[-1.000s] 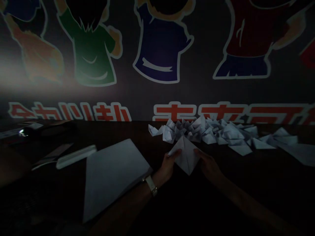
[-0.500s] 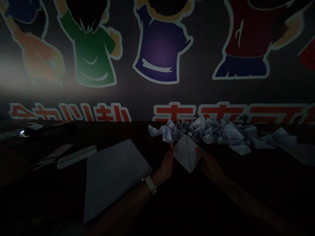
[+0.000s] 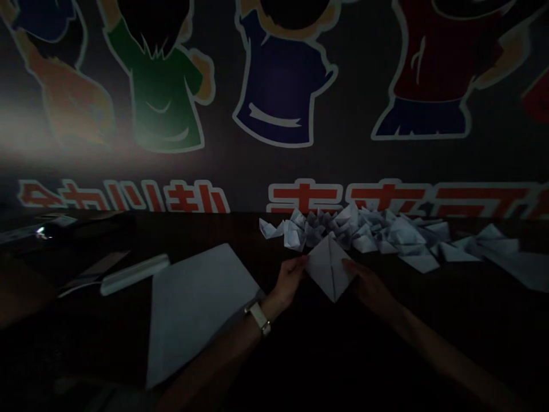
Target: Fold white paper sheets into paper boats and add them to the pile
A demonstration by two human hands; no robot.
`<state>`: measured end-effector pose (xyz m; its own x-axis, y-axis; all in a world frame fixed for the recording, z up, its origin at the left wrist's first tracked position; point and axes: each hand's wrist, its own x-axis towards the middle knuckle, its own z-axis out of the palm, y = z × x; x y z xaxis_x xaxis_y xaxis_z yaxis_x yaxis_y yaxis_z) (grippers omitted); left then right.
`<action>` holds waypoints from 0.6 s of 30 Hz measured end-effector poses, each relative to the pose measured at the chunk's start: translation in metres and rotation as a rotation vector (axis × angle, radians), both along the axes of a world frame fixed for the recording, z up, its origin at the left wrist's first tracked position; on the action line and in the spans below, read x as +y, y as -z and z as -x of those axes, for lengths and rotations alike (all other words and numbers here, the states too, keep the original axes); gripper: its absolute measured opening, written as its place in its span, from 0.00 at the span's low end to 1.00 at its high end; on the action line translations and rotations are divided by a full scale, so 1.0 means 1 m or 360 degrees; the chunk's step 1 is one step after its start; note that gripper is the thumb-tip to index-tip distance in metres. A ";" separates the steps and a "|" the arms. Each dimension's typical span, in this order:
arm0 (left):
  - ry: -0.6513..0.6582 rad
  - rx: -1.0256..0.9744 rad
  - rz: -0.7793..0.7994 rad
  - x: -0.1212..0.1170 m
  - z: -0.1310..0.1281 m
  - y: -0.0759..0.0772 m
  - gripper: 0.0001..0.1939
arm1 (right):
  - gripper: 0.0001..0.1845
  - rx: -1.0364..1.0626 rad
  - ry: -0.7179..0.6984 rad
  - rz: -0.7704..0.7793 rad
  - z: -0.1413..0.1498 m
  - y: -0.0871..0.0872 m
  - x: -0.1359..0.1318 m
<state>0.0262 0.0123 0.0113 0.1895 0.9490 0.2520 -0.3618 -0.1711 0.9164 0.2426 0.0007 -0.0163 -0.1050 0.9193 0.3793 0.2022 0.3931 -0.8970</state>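
A white folded paper (image 3: pixel 331 268), diamond-shaped with a crease running down its middle, is held up between my two hands above the dark table. My left hand (image 3: pixel 291 277), with a pale watch on its wrist, pinches the paper's left corner. At the right corner my right hand (image 3: pixel 364 280) grips it with thumb and fingers; the fingers behind the paper are hidden. Just beyond the paper lies a heap of folded white paper boats (image 3: pixel 403 232), several of them overlapping.
Left of my forearm is a stack of white paper sheets (image 3: pixel 197 309). Farther left lie a pale rolled or tube-like item (image 3: pixel 135 274) and a dark object with a bright glint (image 3: pixel 43 232). A wall with painted cartoon figures (image 3: pixel 278 86) rises behind the table.
The folded paper and both hands have shifted very slightly to the right. Both hands keep hold of the paper's side corners.
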 end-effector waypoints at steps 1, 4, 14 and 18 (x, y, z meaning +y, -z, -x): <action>-0.0011 0.0063 -0.0012 0.001 0.001 0.000 0.21 | 0.22 0.0046 -0.0047 0.0122 0.003 -0.003 -0.002; 0.0061 0.0188 0.0040 0.002 0.004 -0.001 0.22 | 0.18 0.0224 -0.0178 0.0525 0.011 -0.011 -0.006; 0.0189 0.0527 -0.0045 0.004 0.012 -0.003 0.21 | 0.17 0.0267 -0.0326 0.1029 0.006 -0.034 -0.017; 0.0165 0.0389 0.0029 0.002 0.007 0.001 0.19 | 0.19 0.0270 -0.0329 0.1042 0.022 -0.034 -0.025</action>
<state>0.0194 0.0138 0.0099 0.3390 0.9254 0.1696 -0.1440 -0.1271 0.9814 0.2203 -0.0240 0.0180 -0.2906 0.9316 -0.2184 0.0179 -0.2229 -0.9747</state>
